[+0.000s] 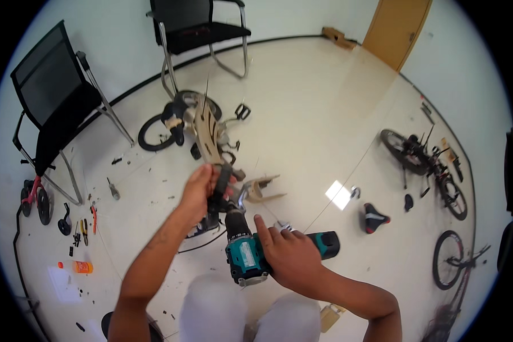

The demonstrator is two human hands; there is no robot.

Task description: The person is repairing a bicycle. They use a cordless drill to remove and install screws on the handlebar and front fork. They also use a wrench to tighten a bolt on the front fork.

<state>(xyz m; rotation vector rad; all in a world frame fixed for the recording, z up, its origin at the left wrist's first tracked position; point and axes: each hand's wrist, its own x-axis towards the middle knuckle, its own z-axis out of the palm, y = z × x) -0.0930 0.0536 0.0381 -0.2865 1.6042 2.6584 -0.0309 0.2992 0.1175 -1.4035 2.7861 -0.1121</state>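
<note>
A beige small bicycle frame (206, 130) with a black wheel (154, 134) at its far end lies before me. Its forked beige end (263, 191) points right. My left hand (199, 191) is closed around a black part at the near end of the frame; the part's exact kind is partly hidden by the fingers. From the right, my right hand (293, 256) grips a teal and black cordless drill (246, 259), index finger stretched along its body. The drill's black chuck (235, 222) points away from me, up against the black part beside my left hand.
Two black chairs (62, 97) stand along the far left wall. Pliers (84, 231), a screwdriver (113, 189), an orange bottle (82, 267) and loose small parts lie on the left floor. At right are a saddle (375, 219) and partly dismantled bicycles (424, 162).
</note>
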